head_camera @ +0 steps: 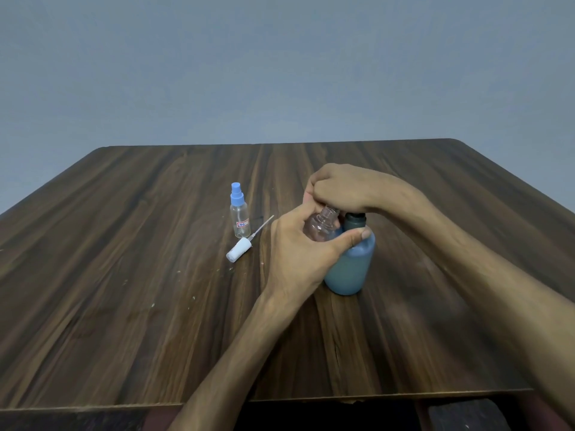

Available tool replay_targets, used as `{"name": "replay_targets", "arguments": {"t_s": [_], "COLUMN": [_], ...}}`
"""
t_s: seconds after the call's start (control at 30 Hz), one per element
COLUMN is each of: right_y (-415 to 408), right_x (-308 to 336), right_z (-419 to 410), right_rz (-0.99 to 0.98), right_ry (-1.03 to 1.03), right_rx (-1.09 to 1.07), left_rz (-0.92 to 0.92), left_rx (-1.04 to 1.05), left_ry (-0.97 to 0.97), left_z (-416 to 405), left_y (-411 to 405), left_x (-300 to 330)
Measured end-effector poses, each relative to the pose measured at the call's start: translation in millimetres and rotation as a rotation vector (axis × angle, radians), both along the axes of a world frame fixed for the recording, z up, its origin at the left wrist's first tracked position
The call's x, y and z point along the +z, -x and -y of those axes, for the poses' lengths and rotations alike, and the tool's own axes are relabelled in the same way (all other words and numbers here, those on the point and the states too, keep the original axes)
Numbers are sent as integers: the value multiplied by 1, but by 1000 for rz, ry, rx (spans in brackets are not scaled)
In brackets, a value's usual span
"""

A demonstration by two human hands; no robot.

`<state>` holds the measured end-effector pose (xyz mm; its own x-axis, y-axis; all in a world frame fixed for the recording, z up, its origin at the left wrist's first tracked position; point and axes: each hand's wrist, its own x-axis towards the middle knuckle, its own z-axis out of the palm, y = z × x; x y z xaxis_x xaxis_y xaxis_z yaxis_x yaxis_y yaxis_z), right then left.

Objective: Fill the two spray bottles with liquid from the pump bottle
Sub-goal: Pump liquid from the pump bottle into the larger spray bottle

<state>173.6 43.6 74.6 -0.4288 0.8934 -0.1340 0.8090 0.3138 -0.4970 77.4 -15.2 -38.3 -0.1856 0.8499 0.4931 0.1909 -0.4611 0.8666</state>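
You are looking down on a dark wooden table (130, 275) with streaky grain and a few small pale specks on its left half. Behind it stands a plain grey-blue wall (280, 66). Under the near edge sits something dark (466, 415), too dim to identify.

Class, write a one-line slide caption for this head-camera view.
Left hand holds an uncapped spray bottle at the pump bottle while the right hand covers the pump.

Wood table (124, 275) w/ spray bottle (240, 218), white sprayer (239, 253), pump bottle (351, 265).
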Motion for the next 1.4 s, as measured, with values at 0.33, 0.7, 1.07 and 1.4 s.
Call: {"name": "replay_targets", "arguments": {"t_s": [0.33,0.7,1.07,1.4], "right_y": [-3,-5,-5,-4], "right_x": [0,2,8,6], "right_z": [-1,-2,2,5], "right_rz": [-24,-79,-34,3], "right_ry": [-15,-74,-36,-37], "right_rx": [-2,12,49,33], "left_rz": [2,-11,-6,4], "left_rx": [3,-10,-19,-7], "left_ry": [3,-6,-5,5], "left_z": [-1,1,4,2], "left_y": [0,1,1,-1], "left_x": [-1,0,3,1]}}
